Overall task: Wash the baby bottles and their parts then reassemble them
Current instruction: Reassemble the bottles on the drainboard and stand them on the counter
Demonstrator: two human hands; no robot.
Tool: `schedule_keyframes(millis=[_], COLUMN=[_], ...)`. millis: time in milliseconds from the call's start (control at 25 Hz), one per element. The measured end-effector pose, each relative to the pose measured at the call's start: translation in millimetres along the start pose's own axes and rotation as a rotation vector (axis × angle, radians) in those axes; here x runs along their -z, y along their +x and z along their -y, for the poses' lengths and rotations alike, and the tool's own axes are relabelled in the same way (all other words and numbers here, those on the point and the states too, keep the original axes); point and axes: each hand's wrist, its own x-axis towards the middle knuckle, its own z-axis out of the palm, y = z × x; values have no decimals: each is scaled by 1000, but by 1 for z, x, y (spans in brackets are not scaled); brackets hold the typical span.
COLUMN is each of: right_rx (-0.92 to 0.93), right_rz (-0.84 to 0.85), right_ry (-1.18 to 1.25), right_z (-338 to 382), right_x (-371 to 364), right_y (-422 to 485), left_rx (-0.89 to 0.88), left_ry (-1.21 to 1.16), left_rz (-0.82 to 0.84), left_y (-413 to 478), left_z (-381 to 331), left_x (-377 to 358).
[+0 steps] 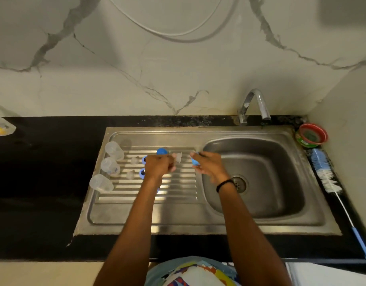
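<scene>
Head cam, looking down at both hands over the ribbed drainboard (178, 188) of a steel sink. The left hand (159, 165) has its fingers curled and is pinching a clear teat (179, 157), which pokes out toward the other hand. The right hand (209, 166), with a black wristband (224, 184) on that wrist, is gripping a small blue plastic part (194, 161). It's blurry, so I can't tell if it's a collar or a cap. The two pieces are near each other with a gap between them, not touching.

Just beyond the left hand a blue dome cap (162, 151) sits on the drainboard. Right beside that hand on its left are two blue collar rings (143, 160), both partly hidden by it. A bit further left are two loose clear teats (134, 160), then three clear bottles (110, 166) in a row along the drainboard's left edge.

Below and right of the right hand is the basin (270, 162) with its drain (238, 183), and the tap (254, 104) is beyond it. Well off to the right on the black counter (43, 182) are a red bowl (312, 135) and a blue-and-white bottle brush (326, 172). Way off to the left there's a clear container (3, 126) with something yellow in it.
</scene>
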Motion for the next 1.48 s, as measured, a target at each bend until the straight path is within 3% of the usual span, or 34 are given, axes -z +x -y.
schedule_keyframes(millis=[80,120,160,200,240,280,320,400,440,560,720,920,1200,1480], right_rx=[55,44,-8,-35,-72,-61,-94,-121,-147,-199,-311,-313,-304,-205], right_rz=[227,319,390,372,263,88,-28,68,124,-25,259,341,360,337], right_ry=[311,515,630,565,311,46,-74,115,228,143,552,732,558,393], right_z=[26,35,39,35,25,11,-2,2,7,-3,6,28,28,29], right_x=[6,12,16,15,10,6,5,2,1,-1,-8,-9,-31,-47], right_y=[-1,3,6,9,6,10,12,9,9,18,5,6,1,0], left_rx=[145,203,211,152,84,58,50,107,131,54,-205,-263,12,-91], left_ry=[-343,-404,-304,13,353,511,463,123,76,368,252,132,-324,-331], left_rz=[241,303,274,154,1,-60,16,363,341,-107,-204,-101,103,35], left_y=[0,-1,2,2,3,3,1,-5,-1,9,3,-4,-9,-10], left_z=[-14,-19,-17,-13,-6,-3,-4,-15,-17,-3,0,-5,-5,5], left_x=[4,6,6,5,6,11,12,16,14,15,15,17,18,24])
